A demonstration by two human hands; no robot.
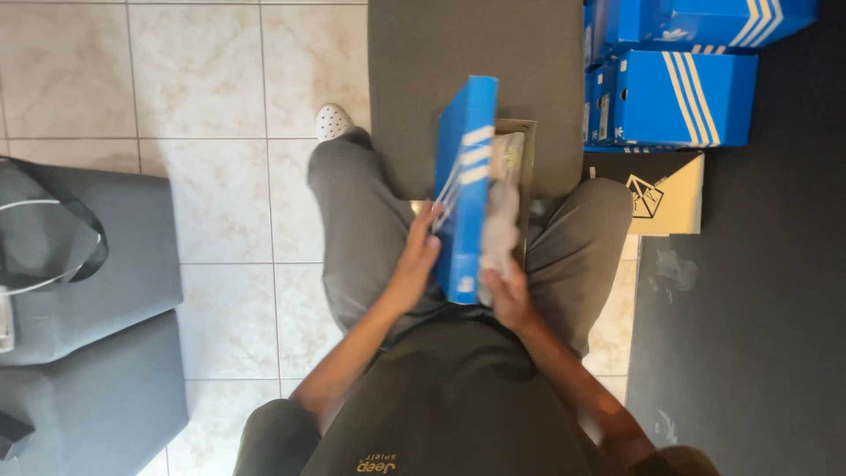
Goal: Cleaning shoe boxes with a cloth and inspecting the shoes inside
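— So, from the head camera, what do the hands have?
— Both are on a shoe box at the middle of the view. The left hand (416, 264) grips the blue lid (467, 189), which stands tilted up on edge with white stripes on it. The right hand (507, 295) holds the near end of the open shoe box (527, 167), fingers closed on crumpled white paper (500, 220) inside.
— Where does the box sit?
— Between the person's grey-trousered knees, reaching toward a dark grey bench (467, 53) at twelve o'clock.
— And around it?
— Stacked blue boxes (687, 97) at one o'clock, a tan box (665, 198) just below them at two. Grey cushions (97, 291) lie at nine o'clock on the tiled floor (220, 176).
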